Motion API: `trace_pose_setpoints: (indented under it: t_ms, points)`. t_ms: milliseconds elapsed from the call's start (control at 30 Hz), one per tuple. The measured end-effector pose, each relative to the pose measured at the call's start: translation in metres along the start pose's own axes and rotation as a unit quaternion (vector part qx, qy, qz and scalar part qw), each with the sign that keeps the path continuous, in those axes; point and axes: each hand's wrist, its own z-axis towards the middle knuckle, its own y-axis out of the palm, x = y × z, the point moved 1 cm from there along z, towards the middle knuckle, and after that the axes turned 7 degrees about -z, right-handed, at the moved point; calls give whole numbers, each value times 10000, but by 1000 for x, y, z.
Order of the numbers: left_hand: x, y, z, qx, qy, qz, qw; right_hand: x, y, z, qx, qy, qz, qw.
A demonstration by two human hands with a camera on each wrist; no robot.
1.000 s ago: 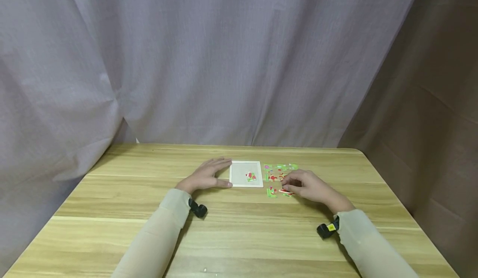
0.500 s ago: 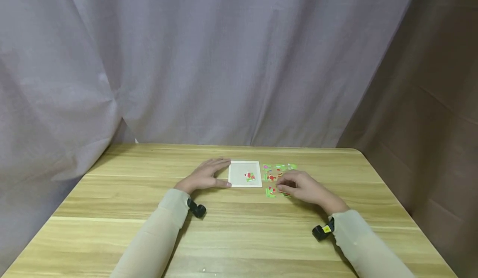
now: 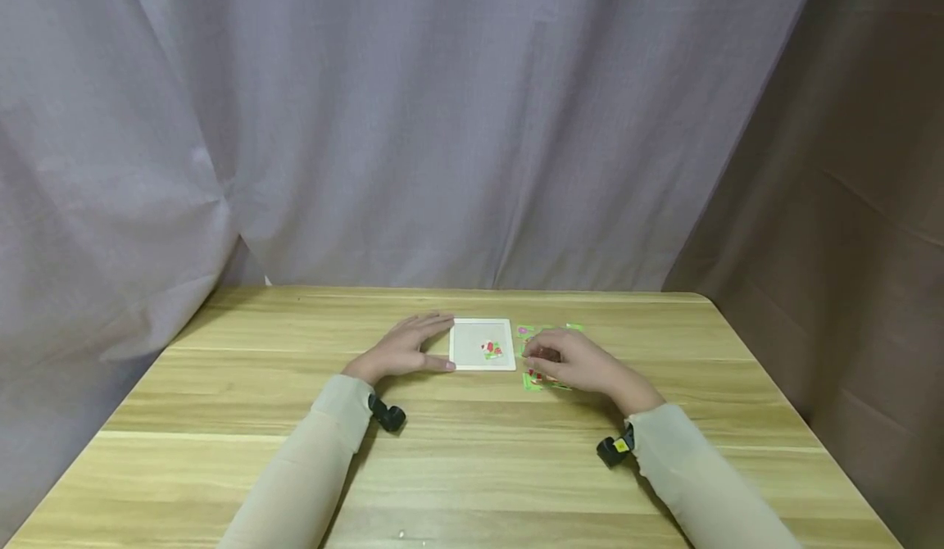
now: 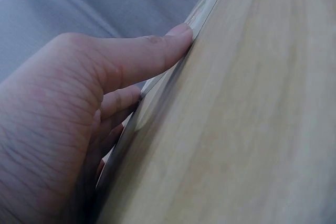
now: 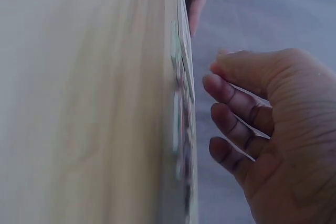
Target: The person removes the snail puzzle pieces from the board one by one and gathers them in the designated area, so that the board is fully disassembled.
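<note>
A square white frame-like tray lies on the table, with a small red, white and green puzzle piece inside it. My left hand rests at the tray's left side, thumb and fingertips touching its edge. Over a cluster of flat colourful puzzle pieces right of the tray hovers my right hand, its fingers loosely bent. The right wrist view shows this hand apart from the pieces, with thumb and index tips close together and nothing visible between them. It covers part of the cluster.
The wooden table has its far edge just beyond the tray. A grey curtain hangs behind it, and a darker one on the right. Each wrist wears a small black camera.
My right hand has moved left and slightly away from me across the puzzle pieces, nearer the tray. My left hand stays at the tray's edge.
</note>
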Motion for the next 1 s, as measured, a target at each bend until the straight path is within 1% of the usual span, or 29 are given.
trace_pose_setpoints:
  t_ms: [133,267,433,533,867,1000]
  points:
    - [0,2,-1,-29,-15,-37,10000,-9,5,20,-162,-57,-42,9998]
    - [1,3,1,-24,-11,-29,10000,-17,8,37,-199,-74,-195,9996]
    - [3,2,4,-11,-42,9,10000,-19,11,51,-319,91,-227,9992]
    - [4,1,3,-46,-71,18,10000,-19,12,54,-368,164,-254,9989]
    - [2,-1,2,-1,-50,-18,10000,-22,18,60,-400,70,-405,9984]
    - [2,-1,1,-8,-26,4,10000,-21,21,61,-454,75,-553,9974]
